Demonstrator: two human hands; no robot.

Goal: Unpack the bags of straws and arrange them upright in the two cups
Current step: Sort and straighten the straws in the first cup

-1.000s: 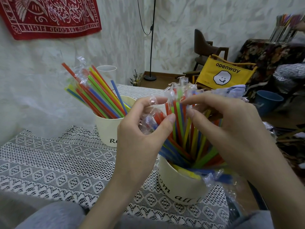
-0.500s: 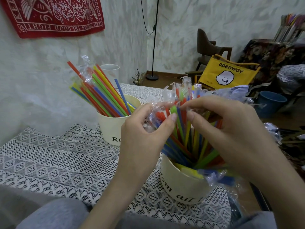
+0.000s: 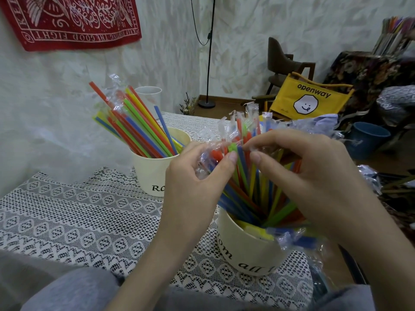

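Near cup [image 3: 247, 248], cream with black lettering, stands on the lace-covered surface [image 3: 78, 221]; all places below taken from it. It holds a fan of coloured straws [image 3: 253, 187], most leaning outward, many with clear wrapper [image 3: 231, 129] on their top ends.

Left hand [image 3: 195, 182] above the cup's left rim, thumb and forefinger pinching wrapped straw tips, other fingers curled around crinkled plastic. Right hand [image 3: 314, 180] above the cup's right side, thumb and forefinger pinched on wrapper at the same cluster of tips, thumb tips of both hands nearly meeting over a green straw end.

Loose clear bag [image 3: 301, 241] hangs over the cup's right rim, a blue straw inside it.

Far cup [image 3: 155, 173], behind and left of the near cup, same cream colour, holds a second bunch [image 3: 134, 126] leaning left, a few still wrapped at the top.

Beyond the far cup, a clear plastic cup [image 3: 148, 95] against the wall. Behind and right of the near cup, a yellow bag [image 3: 312, 97] printed "openway", on the floor.
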